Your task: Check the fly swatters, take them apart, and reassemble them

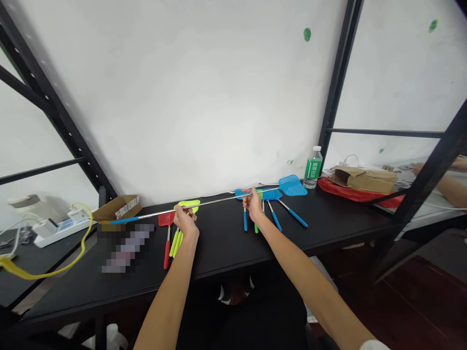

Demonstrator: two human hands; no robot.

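A telescopic fly swatter [219,200] is drawn out long, held level above the black table. Its blue handle [126,220] points left and its blue mesh head [293,185] is at the right. My left hand [187,221] is closed around the metal rod nearer the handle. My right hand [253,204] pinches the rod nearer the head. Below my left hand lie a red fly swatter [167,245] and yellow-green fly swatters [177,243], partly hidden. Around my right hand, several short blue fly swatters [297,217] and a green one [256,228] lie with handles toward me.
A water bottle [313,167] stands at the back right beside the black frame post [333,82]. An open cardboard box [127,208], a power strip [62,231] and a yellow cable [85,238] are at the left. Beyond the post lies a carton [365,179]; another person's arm [447,182] shows at far right.
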